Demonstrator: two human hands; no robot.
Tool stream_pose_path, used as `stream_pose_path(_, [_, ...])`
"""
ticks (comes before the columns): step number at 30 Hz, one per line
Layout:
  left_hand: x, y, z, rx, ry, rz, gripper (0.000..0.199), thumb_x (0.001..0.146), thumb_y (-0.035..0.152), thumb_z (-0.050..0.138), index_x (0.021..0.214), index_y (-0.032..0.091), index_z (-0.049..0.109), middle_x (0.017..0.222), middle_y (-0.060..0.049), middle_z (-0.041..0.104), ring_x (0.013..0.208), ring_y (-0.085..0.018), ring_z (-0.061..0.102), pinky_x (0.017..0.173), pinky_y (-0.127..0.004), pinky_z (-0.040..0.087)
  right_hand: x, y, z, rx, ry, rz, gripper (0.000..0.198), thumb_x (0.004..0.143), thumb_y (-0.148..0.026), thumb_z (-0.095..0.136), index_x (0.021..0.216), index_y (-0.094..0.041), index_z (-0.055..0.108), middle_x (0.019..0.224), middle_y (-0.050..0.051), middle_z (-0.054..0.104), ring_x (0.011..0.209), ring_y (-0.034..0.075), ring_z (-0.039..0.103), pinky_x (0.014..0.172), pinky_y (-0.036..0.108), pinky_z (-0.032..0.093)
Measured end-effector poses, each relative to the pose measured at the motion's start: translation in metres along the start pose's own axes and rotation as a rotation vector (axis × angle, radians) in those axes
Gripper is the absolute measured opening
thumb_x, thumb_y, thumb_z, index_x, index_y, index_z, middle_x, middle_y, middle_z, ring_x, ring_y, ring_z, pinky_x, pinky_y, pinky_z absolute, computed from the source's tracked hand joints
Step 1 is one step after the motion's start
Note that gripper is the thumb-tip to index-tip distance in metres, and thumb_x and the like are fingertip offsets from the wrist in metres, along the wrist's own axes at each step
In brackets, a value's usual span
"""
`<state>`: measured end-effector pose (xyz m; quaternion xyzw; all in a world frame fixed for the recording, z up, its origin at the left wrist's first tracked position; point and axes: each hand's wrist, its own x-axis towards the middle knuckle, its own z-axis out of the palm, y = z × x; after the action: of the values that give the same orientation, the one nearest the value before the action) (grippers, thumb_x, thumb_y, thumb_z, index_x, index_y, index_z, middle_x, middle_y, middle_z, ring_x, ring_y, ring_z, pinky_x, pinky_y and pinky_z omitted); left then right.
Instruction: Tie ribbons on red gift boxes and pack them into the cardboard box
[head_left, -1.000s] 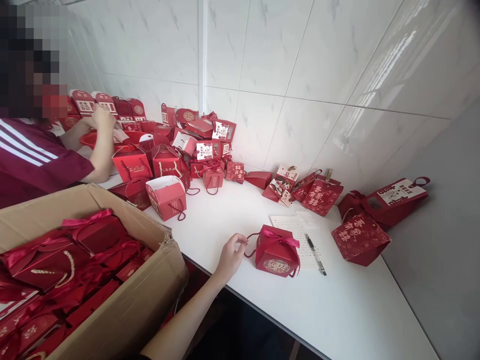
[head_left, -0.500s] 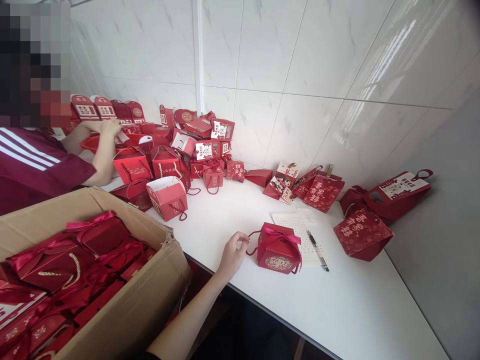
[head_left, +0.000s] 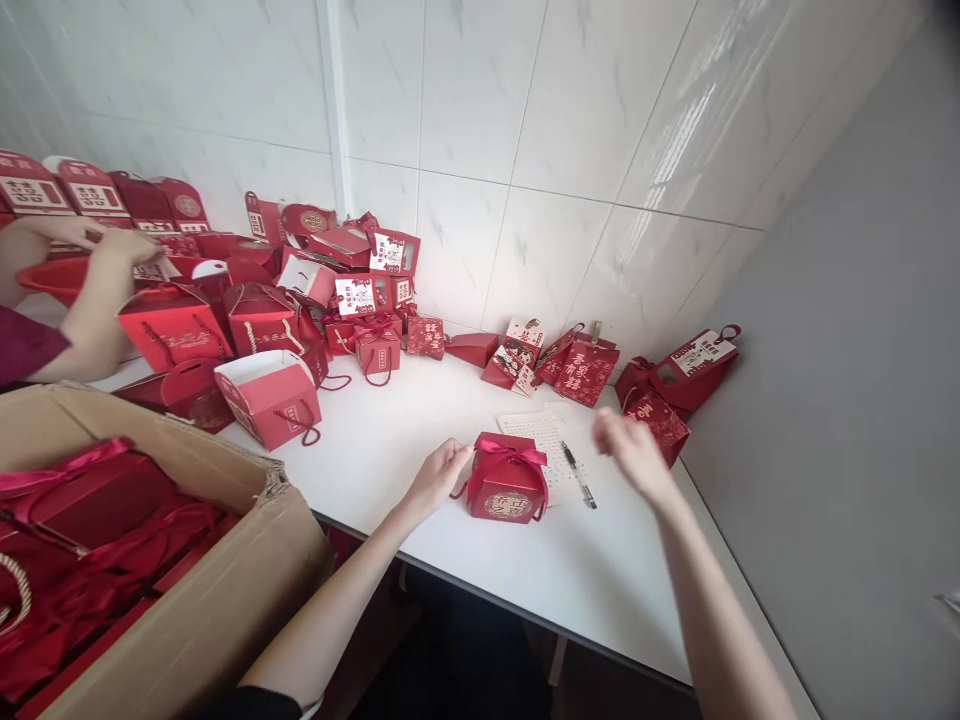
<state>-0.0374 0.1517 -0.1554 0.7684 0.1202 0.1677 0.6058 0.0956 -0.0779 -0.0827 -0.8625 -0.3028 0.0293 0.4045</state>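
Beside the left hand (head_left: 438, 474) stands a ribboned box (head_left: 508, 485).

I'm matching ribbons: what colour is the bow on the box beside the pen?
The ribbon bow is deep pink; head view.

Both arms are in view, bare along the forearms. The left forearm (head_left: 337, 595) rises from the lower left of the frame, slanting toward the centre, with a dark sleeve (head_left: 251, 703) at the bottom edge. The left wrist (head_left: 401, 515) is near straight; the left hand (head_left: 436, 478) lies just left of centre, fingers bent and drawn together, tips pointing right. The right forearm (head_left: 712, 590) enters at the lower right and leans inward. The right hand (head_left: 634, 450), right of centre, is blurred, its fingers seemingly curled, directed leftward. The hands stand well apart.
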Motion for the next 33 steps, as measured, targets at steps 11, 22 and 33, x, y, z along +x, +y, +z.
stream_pose_path(11, [0.078,0.027,0.004,-0.014,-0.470,0.044,0.037,0.067,0.046,0.058,0.055,0.016,0.042,0.051,0.005,0.037,0.048,-0.007,0.032,0.048,-0.022,0.023,0.003,0.024,0.069,0.493,-0.187,0.061,0.058,0.070,-0.073,0.051,0.055,-0.018,0.045,0.054,-0.002,0.042,0.051,0.011,0.035,0.053,0.026,0.030])
stream_pose_path(22, [0.061,0.015,0.007,-0.204,-0.213,0.140,0.028,0.073,0.037,0.050,0.057,0.018,0.038,0.053,0.004,0.036,0.050,-0.009,0.035,0.049,-0.023,0.028,0.008,0.041,0.080,0.771,-0.051,0.161,0.056,0.062,-0.072,0.062,0.055,-0.018,0.048,0.054,-0.001,0.044,0.050,0.011,0.036,0.051,0.025,0.031])
stream_pose_path(33, [-0.158,-0.019,-0.053,0.064,0.282,-0.114,0.048,0.081,0.056,0.045,0.051,0.018,0.041,0.052,-0.001,0.043,0.051,-0.015,0.045,0.050,-0.027,0.041,-0.002,0.042,0.092,0.819,0.007,0.150,0.055,0.072,-0.067,0.057,0.053,-0.019,0.038,0.052,-0.003,0.038,0.050,0.010,0.030,0.050,0.024,0.026])
